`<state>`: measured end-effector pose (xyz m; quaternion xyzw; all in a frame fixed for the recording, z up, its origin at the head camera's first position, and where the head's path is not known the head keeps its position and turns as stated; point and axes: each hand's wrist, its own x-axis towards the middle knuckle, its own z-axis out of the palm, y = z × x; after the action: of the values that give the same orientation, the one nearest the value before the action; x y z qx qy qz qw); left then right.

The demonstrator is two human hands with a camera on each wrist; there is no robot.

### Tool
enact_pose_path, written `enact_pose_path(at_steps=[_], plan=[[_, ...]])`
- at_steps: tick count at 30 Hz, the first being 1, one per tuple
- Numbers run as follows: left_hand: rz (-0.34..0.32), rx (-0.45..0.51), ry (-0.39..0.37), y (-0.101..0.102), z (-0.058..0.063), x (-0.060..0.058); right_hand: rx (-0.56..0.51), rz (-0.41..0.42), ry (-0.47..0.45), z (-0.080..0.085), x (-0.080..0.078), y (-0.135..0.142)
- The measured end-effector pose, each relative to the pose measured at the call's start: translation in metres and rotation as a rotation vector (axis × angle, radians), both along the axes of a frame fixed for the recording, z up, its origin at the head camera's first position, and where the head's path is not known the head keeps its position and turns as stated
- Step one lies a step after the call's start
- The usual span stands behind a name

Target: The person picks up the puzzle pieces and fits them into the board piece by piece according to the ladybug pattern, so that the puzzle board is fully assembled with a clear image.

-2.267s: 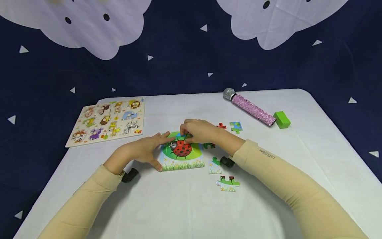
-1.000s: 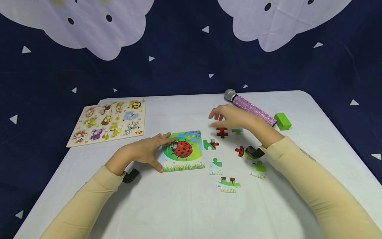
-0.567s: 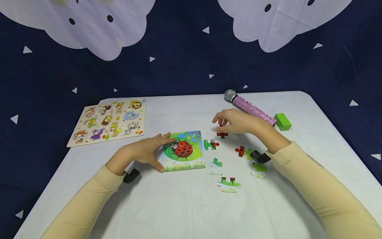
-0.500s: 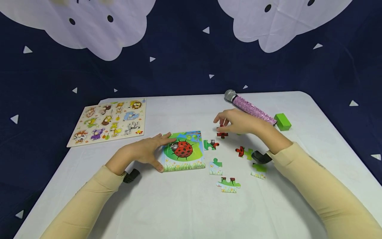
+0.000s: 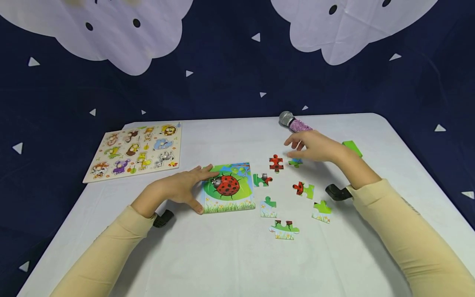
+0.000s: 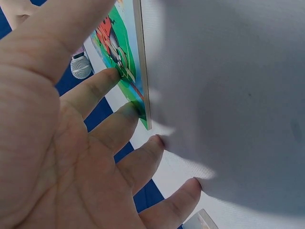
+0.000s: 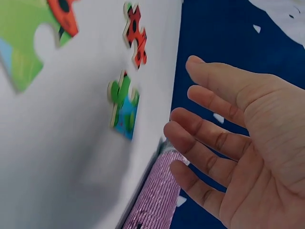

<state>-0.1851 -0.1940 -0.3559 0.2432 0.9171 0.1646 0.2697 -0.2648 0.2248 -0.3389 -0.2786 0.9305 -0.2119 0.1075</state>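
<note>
As the R grip point(image 5: 313, 146), spread & holding nothing, shifts off the red puzzle pc. point(image 5: 276, 163), leaving it on the worktop point(image 5: 222, 255), seemingly unpicked, the spread L grip point(image 5: 179, 186) touches the ladybug bd. point(image 5: 227, 187)

Animal board point(image 5: 132, 152) left of ladybug puzzle point(image 5: 228, 185); loose pieces point(image 5: 276, 163) right; microphone point(image 5: 294, 122) behind pieces.

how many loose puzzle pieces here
7: red piece and blue piece at back, ladybug-head piece and red-green piece midway, two grass pieces nearer, leg piece nearest; more may be hidden.
</note>
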Motion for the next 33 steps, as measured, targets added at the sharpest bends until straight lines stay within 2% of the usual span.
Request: enact_pose_path(at_steps=[5, 13, 19, 33], plan=[[0.002, 0.001, -0.004, -0.001, 0.0, 0.0, 0.011, -0.015, -0.009, -0.004, -0.001, 0.01], [-0.004, 0.001, -0.001, -0.002, -0.002, 0.0, 0.031, -0.051, -0.101, -0.014, -0.002, 0.016], [-0.007, 0.006, 0.001, -0.002, -0.003, 0.0, 0.026, -0.05, -0.091, -0.02, -0.002, 0.015], [-0.003, 0.017, -0.001, -0.002, -0.002, 0.0, 0.035, -0.073, -0.089, -0.021, -0.002, 0.017]])
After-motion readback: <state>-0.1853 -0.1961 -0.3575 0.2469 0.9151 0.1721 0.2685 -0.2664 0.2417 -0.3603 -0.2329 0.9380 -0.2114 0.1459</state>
